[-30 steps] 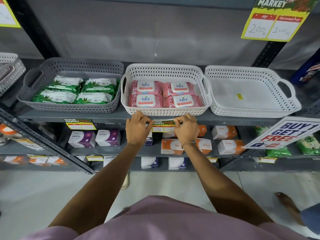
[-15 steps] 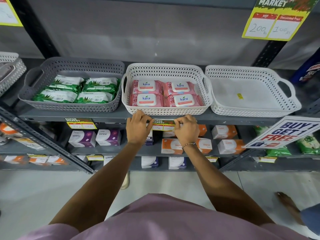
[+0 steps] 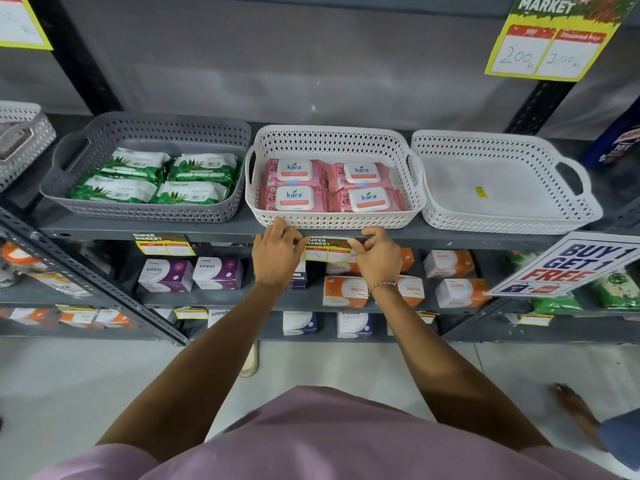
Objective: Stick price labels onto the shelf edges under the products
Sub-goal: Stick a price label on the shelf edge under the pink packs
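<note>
Pressing: both hands stay on the price label at the shelf edge, barely shifted since a second ago.
Left hand: grip pinched on label's left end.
Right hand: grip pinched on right end.
Place: under the pink wipes basket.
Meaning: probably nearly stuck.

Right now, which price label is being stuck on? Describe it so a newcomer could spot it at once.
Find the dark grey metal top shelf holding three perforated plastic baskets. Below the middle white basket of pink Kara wipe packs, a small yellow-and-green paper price label sits on the shelf edge. Unlike the matching label under the grey basket, the left hand and right hand pinch its ends.
</note>
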